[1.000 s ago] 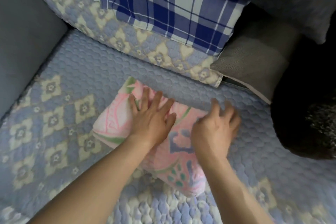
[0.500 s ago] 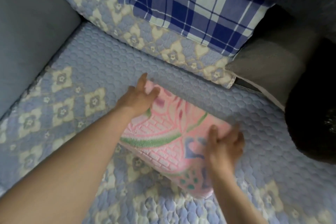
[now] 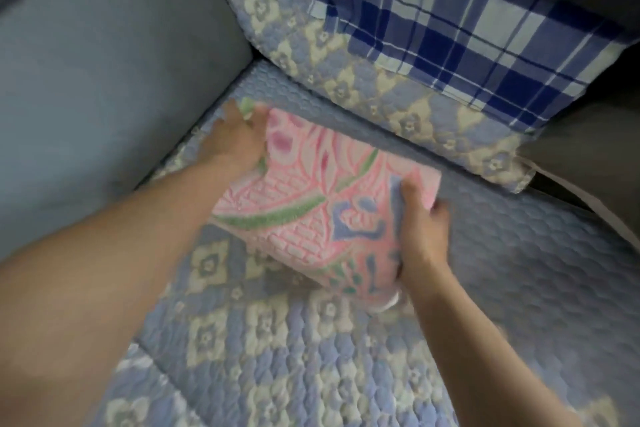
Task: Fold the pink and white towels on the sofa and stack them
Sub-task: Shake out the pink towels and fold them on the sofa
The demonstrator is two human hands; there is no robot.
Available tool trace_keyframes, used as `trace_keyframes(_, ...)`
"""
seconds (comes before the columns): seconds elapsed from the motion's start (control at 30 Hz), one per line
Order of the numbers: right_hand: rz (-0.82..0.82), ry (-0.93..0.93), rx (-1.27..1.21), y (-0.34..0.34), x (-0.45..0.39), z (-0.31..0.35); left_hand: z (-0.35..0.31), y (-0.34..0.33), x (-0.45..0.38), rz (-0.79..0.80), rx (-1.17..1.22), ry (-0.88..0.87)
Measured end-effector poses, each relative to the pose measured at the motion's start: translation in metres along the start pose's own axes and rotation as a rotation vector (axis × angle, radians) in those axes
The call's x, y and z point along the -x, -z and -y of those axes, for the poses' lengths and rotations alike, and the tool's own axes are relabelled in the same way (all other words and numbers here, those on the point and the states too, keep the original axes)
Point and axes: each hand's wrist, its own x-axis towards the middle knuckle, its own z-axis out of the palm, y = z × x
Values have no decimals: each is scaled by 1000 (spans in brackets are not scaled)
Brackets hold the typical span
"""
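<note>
Folded pink towel (image 3: 318, 208) held over the quilted sofa cover (image 3: 277, 340), just in front of the plaid pillow (image 3: 460, 24). Left hand (image 3: 235, 139) gripping its far-left end, right hand (image 3: 420, 229) clamped on its right edge, thumb on top. Grey armrest (image 3: 104, 87) left of the towel.
</note>
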Motion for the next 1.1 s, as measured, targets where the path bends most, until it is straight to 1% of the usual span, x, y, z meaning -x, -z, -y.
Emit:
trace_keyframes(0.03,-7,4,93,-12,-4,-9,6,-10,6,-35,-123,-35)
trace_keyframes(0.07,-3,-3,170,-21,-6,-16,11,-26,17,-34,-190,-91)
trace_keyframes(0.1,-11,-1,258,-27,-7,-19,14,-44,32,9,-201,-155)
trace_keyframes(0.13,-48,43,378,-30,-6,-17,19,-63,48,74,-196,-210)
trace_keyframes(0.17,-123,159,539,-31,-3,-10,23,-78,62,125,-201,-255)
trace_keyframes(0.2,-185,347,723,-32,1,-2,27,-88,70,144,-216,-283)
trace_keyframes(0.23,-180,591,887,-36,4,1,31,-95,71,132,-238,-299)
trace_keyframes(0.27,-102,823,1030,-39,6,-1,32,-97,65,98,-266,-325)
trace_keyframes(0.3,6,969,1142,-43,4,-8,32,-98,56,69,-281,-362)
trace_keyframes(0.33,99,986,1215,-46,-2,-22,32,-100,44,63,-281,-408)
trace_keyframes(0.37,133,919,1248,-47,-10,-36,31,-102,32,83,-264,-443)
trace_keyframes(0.4,120,847,1235,-47,-21,-48,29,-106,22,116,-239,-458)
trace_keyframes(0.43,90,819,1217,-48,-30,-54,27,-110,14,141,-215,-453)
trace_keyframes(0.5,60,835,1232,-54,-36,-55,30,-111,2,163,-197,-420)
trace_keyframes(0.6,153,781,1410,-56,-29,-40,26,-98,0,257,-203,-389)
trace_keyframes(0.67,231,739,1584,-52,-20,-22,25,-89,23,283,-186,-330)
trace_keyframes(0.73,243,755,1717,-47,2,-1,36,-79,67,249,-42,-214)
trace_keyframes(0.8,206,862,1714,-38,34,10,61,-66,121,142,139,-128)
trace_keyframes(0.83,222,929,1669,-32,53,10,78,-58,150,98,208,-97)
trace_keyframes(0.87,276,994,1631,-25,73,7,101,-52,178,101,259,-59)
trace_keyframes(0.9,350,1045,1617,-19,93,-1,127,-47,205,150,293,-10)
trace_keyframes(0.93,428,1073,1608,-12,115,-11,156,-45,232,242,301,47)
trace_keyframes(1.0,574,1045,1605,-1,156,-35,212,-37,290,449,353,174)
trace_keyframes(1.03,630,1006,1611,3,174,-48,239,-32,320,504,406,283)
trace_keyframes(1.07,675,977,1619,6,192,-61,260,-23,350,519,477,406)
trace_keyframes(1.1,727,932,1643,8,209,-74,280,-9,380,501,596,541)
